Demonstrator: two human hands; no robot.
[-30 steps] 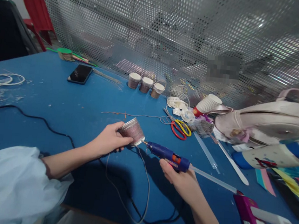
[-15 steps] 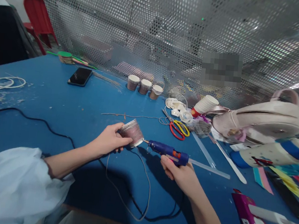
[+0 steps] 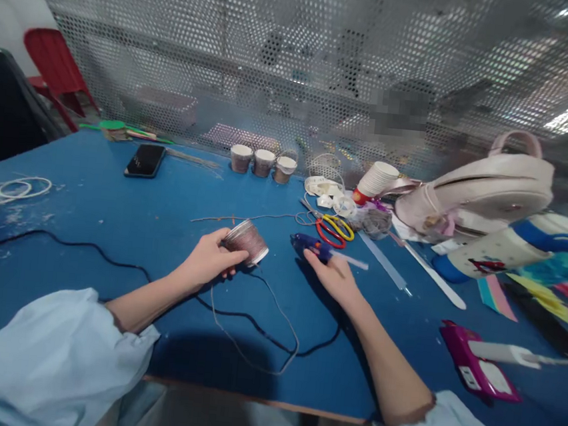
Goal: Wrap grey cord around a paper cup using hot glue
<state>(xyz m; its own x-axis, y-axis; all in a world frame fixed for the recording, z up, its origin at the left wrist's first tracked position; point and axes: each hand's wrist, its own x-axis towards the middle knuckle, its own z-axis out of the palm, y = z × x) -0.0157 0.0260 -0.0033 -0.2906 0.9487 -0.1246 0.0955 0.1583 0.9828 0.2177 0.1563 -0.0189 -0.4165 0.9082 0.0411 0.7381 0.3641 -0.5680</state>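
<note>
Glue gun (image 3: 307,244), gripped by the right hand (image 3: 336,278), has been withdrawn from the cord-wrapped cup (image 3: 247,241), pinched in the left hand (image 3: 213,258); right of both grips, the purple device's label (image 3: 469,377) is illegible.

Scissors (image 3: 332,218) block beyond glue gun (image 3: 307,243).

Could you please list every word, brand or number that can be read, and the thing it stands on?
No text is readable.
Glue gun: no legible lettering.
Phone: faint marks, too small.
Magenta device: pale panels, any print too blurred.
Bottle: red-and-black picture, no legible words.
</note>
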